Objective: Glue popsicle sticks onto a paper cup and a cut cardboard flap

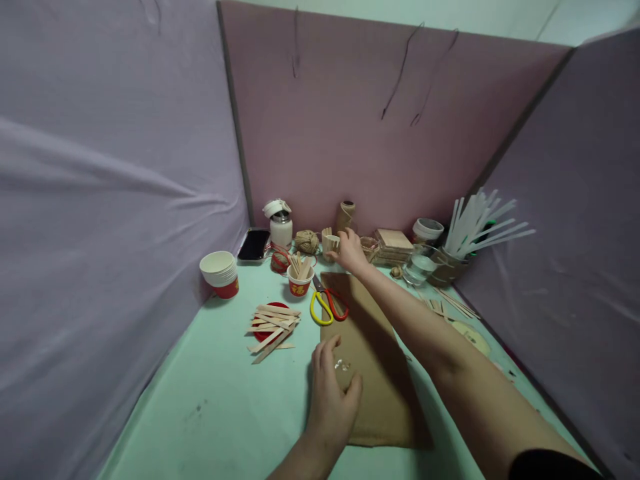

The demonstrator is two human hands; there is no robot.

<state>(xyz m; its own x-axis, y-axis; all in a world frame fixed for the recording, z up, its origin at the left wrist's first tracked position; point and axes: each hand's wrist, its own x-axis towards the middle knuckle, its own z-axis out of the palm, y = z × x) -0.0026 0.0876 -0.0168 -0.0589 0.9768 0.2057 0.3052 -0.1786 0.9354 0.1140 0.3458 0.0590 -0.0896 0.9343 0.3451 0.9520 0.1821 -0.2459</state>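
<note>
"Head view. What's by the right hand [351,252]?"

"Small pale cup [329,251], at its fingertips, far side of worktop [200,407]. Upright. Hand part-curled; contact and grip can't be told."

"Handling?"

"Judged light, thin-walled, easily dented or tipped. Best hold: gentle pinch on opposite sides, below the rim."

"Looks?"

"Cream, matt, flat slips standing at the rim. Fine detail too small."

"Outward from that hand?"

"Twine cone [346,217] behind; twine ball [307,242] left; small basket [369,249] just right. Scissors [323,312], red and yellow handles, on the near side, partly over cardboard [380,407]."

"Left hand [330,400]?"

"Over the cardboard, thumb and fingers curved wide apart. Clear, shiny patch [342,365] between them; can't tell if it's held. Wooden sticks [273,327] lie off to its left, well apart."
</note>
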